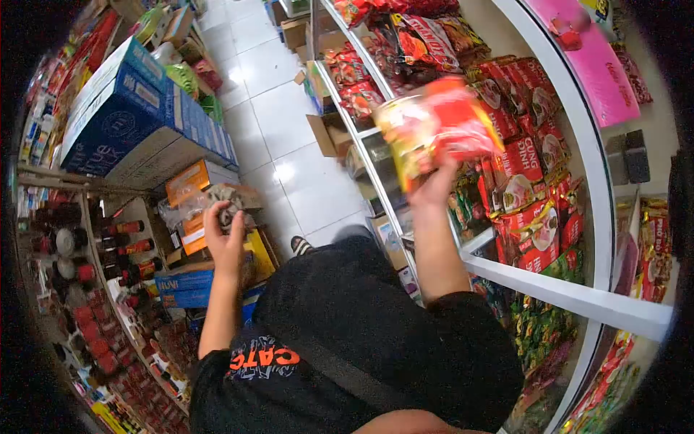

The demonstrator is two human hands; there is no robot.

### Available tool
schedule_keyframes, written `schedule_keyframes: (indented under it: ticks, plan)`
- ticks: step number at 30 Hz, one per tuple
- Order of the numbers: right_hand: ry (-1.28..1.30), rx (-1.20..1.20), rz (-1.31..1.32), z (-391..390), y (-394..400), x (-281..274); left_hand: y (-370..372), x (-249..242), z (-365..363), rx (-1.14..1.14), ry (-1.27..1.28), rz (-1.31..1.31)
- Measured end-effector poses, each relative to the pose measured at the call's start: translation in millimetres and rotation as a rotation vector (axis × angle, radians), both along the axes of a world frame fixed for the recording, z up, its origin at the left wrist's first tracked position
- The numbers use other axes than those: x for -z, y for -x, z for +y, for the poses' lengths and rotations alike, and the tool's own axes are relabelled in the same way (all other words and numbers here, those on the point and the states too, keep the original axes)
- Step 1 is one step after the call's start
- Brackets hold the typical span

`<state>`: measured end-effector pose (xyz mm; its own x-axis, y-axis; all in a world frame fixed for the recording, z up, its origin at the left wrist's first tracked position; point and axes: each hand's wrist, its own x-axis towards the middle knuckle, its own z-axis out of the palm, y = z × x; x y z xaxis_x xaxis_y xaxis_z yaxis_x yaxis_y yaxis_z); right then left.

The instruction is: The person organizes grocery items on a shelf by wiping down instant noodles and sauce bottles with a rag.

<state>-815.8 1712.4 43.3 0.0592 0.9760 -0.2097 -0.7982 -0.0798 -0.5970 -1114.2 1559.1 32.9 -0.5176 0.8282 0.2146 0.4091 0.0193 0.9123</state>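
Observation:
My right hand (436, 185) grips a red and yellow instant noodle packet (437, 123) by its lower edge. The packet is raised in front of the display case and smeared by motion. In my left hand (225, 246), curled fingers hold a crumpled greyish rag (225, 194) near the cartons on the left. Stacked red noodle packets (520, 159) fill the case shelf just right of my right hand. Other red packets (426, 40) lie farther back on that shelf.
The white-framed display case (535, 278) runs along my right side. On the left stand a large blue and white carton (116, 119), an orange and white box (189, 184) and shelves of bottles (130, 249). White floor tiles (278, 123) stretch ahead between them.

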Motion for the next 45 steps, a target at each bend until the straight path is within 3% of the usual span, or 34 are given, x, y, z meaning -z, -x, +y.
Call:
schedule_keyframes:
  ticks: [1,3,5,6,7,9,12,16,18,20,22,25,27,30,33,35,37,38,41,45]
  plan:
    - [-0.052,0.165,0.08,12.7,-7.7,-8.5,18.6,21.5,5.1,-0.005,0.082,-0.02]
    - [-0.063,0.359,0.154,34.8,-16.9,-27.3,22.7,22.8,22.9,0.014,0.147,-0.364]
    - [0.063,0.248,0.041,59.4,-45.7,-19.1,16.0,20.7,46.8,0.06,0.154,-0.237]
    - [0.117,0.185,0.064,69.2,-61.1,-5.0,16.4,27.1,59.7,0.121,0.152,-0.299]
    - [0.11,0.177,0.056,76.3,-71.1,7.7,13.9,26.9,75.1,0.146,0.181,-0.151]
    - [0.102,0.147,0.023,84.6,-84.6,20.6,8.7,27.9,106.9,0.201,0.201,-0.239]
    - [0.174,0.121,-0.023,98.7,-83.4,5.9,-2.0,11.4,153.9,0.177,0.328,-0.68]
    - [0.086,-0.001,0.086,111.8,-88.0,-2.3,-6.5,17.3,202.9,0.249,0.193,-0.481]
    - [0.025,0.003,0.108,120.0,-82.7,-6.0,-8.6,7.8,214.3,0.217,0.265,-0.645]
    - [0.103,0.136,-0.078,128.5,-64.6,-9.4,-7.5,10.6,222.1,0.212,0.341,-0.789]
    - [0.126,0.198,-0.361,137.6,-44.4,-14.3,-0.9,33.5,231.4,0.259,0.268,-0.617]
    - [0.238,-0.005,-0.621,158.7,-21.3,2.7,15.9,42.9,242.6,0.316,0.254,-0.57]
    - [0.368,-0.082,-0.591,181.0,-8.6,22.5,30.2,49.6,254.4,0.34,0.22,-0.548]
    - [0.533,0.104,-0.428,208.1,17.0,21.5,47.0,15.0,268.0,0.344,0.313,-0.753]
    - [0.529,0.185,-0.501,224.0,19.5,30.0,82.3,19.1,277.0,0.419,0.215,-0.627]
    - [0.365,0.101,-0.407,228.8,4.5,45.9,108.5,21.6,279.5,0.411,0.219,-0.495]
    - [0.355,0.255,-0.411,226.6,12.0,41.7,133.6,29.9,283.4,0.409,0.174,-0.305]
    - [0.388,0.276,-0.441,225.9,12.2,42.5,142.1,22.2,279.9,0.422,0.283,-0.604]
    - [0.233,0.394,-0.531,207.4,37.4,31.2,166.8,17.8,280.0,0.435,0.483,-0.658]
    - [0.13,0.498,-0.549,182.8,77.5,13.5,187.5,43.6,287.6,0.492,0.486,-0.698]
